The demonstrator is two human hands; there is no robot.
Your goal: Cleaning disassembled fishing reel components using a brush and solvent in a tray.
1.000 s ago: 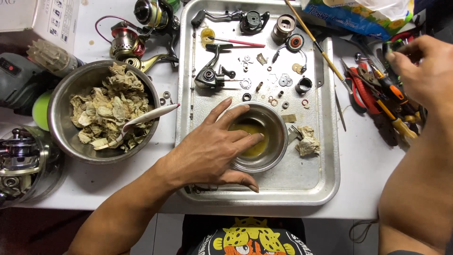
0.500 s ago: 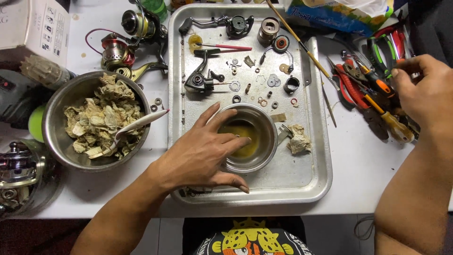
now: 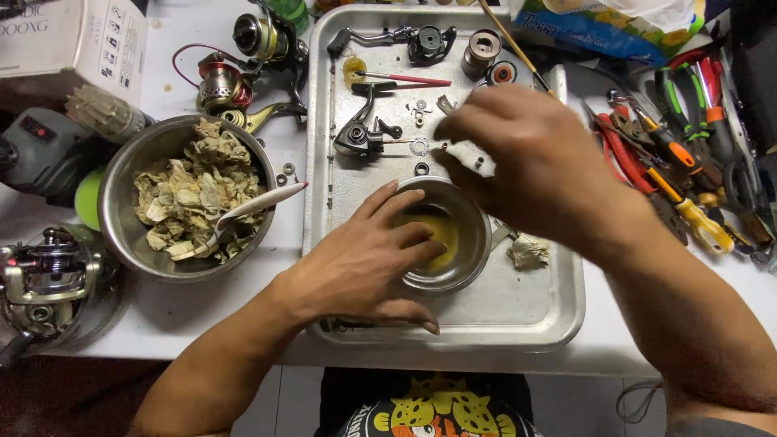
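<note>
A person's left hand [image 3: 364,267] lay spread, fingers apart, against the rim of a small steel bowl [image 3: 469,235] of yellowish liquid on a metal tray [image 3: 526,316]. Just beyond, the right hand [image 3: 526,162] hovered with fingertips pinched on a small pale part [image 3: 473,155]. Farther off sat reel parts [image 3: 364,133], and pliers [image 3: 672,154] lay beside the tray.

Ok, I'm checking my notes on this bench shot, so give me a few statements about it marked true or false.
1. The left hand rests on the small steel bowl in the tray. True.
2. The right hand is among the pliers. False: it is over the tray, above the small parts.
3. The big bowl holds crumpled paper scraps and a spoon. True.
4. The small bowl is empty. False: it holds yellowish liquid.
</note>
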